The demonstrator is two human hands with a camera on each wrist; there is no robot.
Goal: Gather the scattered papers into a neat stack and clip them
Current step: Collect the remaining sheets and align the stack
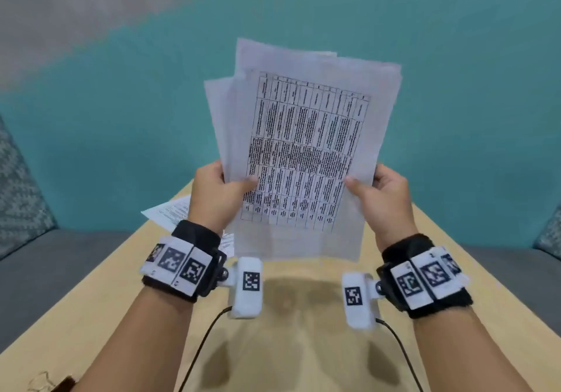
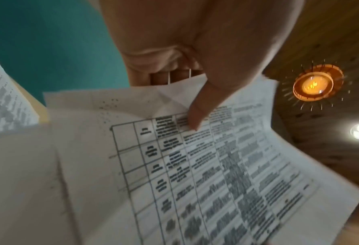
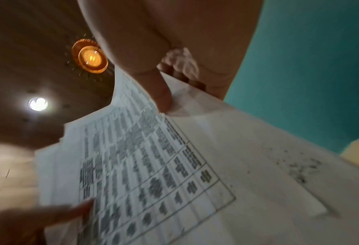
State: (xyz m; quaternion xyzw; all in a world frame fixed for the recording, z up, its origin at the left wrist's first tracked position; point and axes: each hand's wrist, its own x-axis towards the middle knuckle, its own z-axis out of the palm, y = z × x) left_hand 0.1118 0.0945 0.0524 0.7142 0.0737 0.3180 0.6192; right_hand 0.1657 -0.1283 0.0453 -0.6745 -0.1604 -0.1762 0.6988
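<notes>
A loose sheaf of papers (image 1: 303, 148) stands nearly upright above the wooden table (image 1: 288, 315), its sheets fanned out of line at the top and left. The front sheet carries a printed table. My left hand (image 1: 218, 191) grips the sheaf's left edge, thumb on the front. My right hand (image 1: 379, 197) grips the right edge the same way. The left wrist view shows the thumb (image 2: 197, 114) pressed on the papers (image 2: 195, 174). In the right wrist view the thumb (image 3: 162, 96) pinches the papers (image 3: 153, 165). One more printed sheet (image 1: 170, 212) lies on the table behind my left wrist.
A small wire clip (image 1: 39, 381) lies at the table's near left corner beside a dark object (image 1: 65, 384). Grey cushioned seats (image 1: 45, 270) flank the table on both sides, and a teal floor lies beyond. Cables run from the wrist cameras across the near tabletop.
</notes>
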